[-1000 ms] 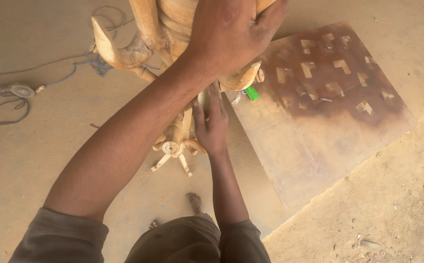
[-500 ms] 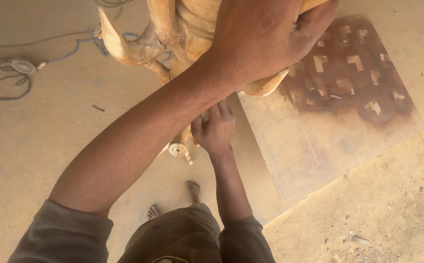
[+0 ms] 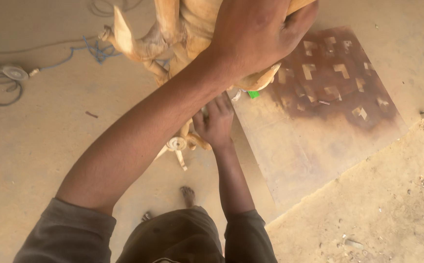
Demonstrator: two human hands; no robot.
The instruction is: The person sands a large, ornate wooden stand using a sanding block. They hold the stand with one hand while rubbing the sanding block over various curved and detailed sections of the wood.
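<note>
Above the dusty floor (image 3: 46, 146), the left hand (image 3: 256, 39) clamps the top of the pale wood carving (image 3: 183, 29) while the right hand (image 3: 217, 122) grips it lower down, surface bare, apparently unfinished.

**One head camera, looking straight down**

A single view, worn on the person's head; it faces almost vertically down past the chest to the floor (image 3: 51, 146); the left hand (image 3: 258, 39) sits very near the lens and fills the upper middle, on the wood piece (image 3: 192, 29); the right hand (image 3: 215, 122) lies lower and farther off; a bare foot (image 3: 188, 195) shows beneath, a stained board (image 3: 319, 112) to the right, a cable (image 3: 7, 78) at the far left edge; no second view shares the scene.
</note>
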